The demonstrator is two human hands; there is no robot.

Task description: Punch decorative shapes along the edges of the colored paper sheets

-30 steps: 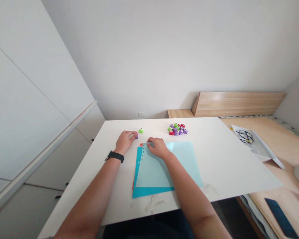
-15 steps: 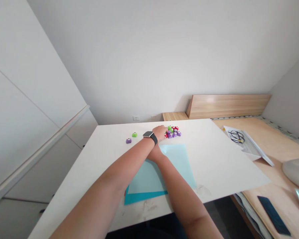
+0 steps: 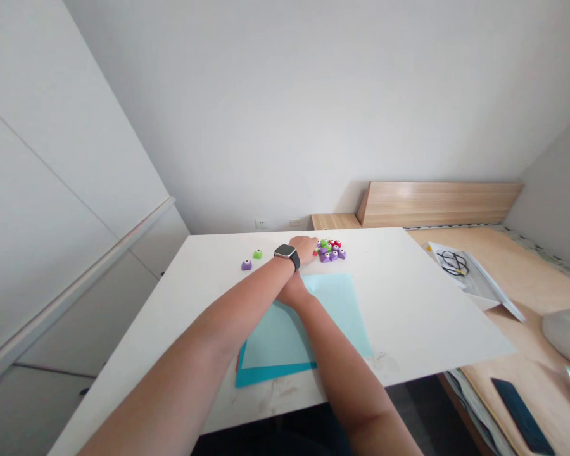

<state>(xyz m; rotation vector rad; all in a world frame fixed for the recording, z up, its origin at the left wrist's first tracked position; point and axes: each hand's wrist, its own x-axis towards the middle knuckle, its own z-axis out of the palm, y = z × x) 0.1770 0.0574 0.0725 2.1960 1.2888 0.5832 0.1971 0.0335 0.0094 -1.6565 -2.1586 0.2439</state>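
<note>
My left hand, with a black smartwatch on the wrist, is at the left edge of a cluster of small toy blocks. These are purple, green and red, each with a white eye. Its fingers curl at a red block, which is mostly covered. My left forearm crosses over my right hand, whose fingers are hidden beneath the left wrist. Below the crossing lies a pale blue sheet. Left of my hands, a green block and a purple block stand apart.
A darker teal sheet shows under the pale one on the white table. To the right, a wooden bed surface carries a white box with a black cable and a dark phone-like slab. A wall closes off the back.
My left hand has shifted slightly, and its fingers now cover more of the red block. The view has tilted a little. My right hand stays beneath the left wrist.
</note>
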